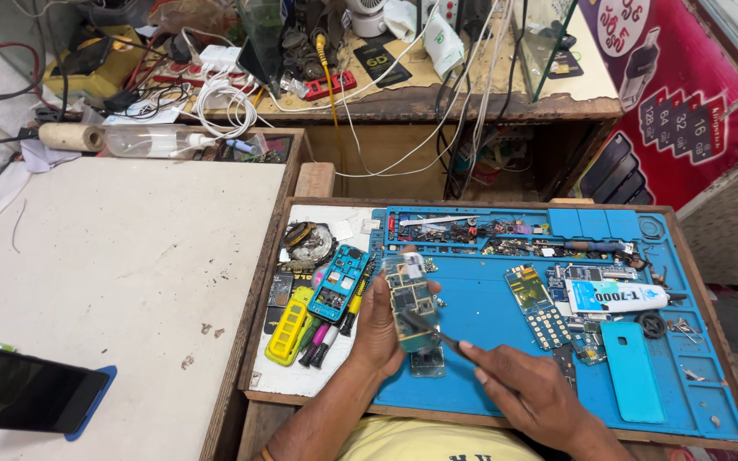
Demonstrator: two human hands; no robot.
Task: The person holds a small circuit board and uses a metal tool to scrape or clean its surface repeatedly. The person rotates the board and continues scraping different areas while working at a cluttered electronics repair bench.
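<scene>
In the head view, a green phone circuit board (411, 300) is held upright in the closed left hand (379, 329) over the near-left part of the blue repair mat (489, 320). A thin dark tool (437, 335) is pinched by the right hand (530, 391), its tip touching the board. A glue tube (617, 296) lies further right on the mat.

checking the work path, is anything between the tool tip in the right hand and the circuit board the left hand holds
Nothing visible: the tool in the right hand already meets the circuit board held up in the left hand.
</scene>
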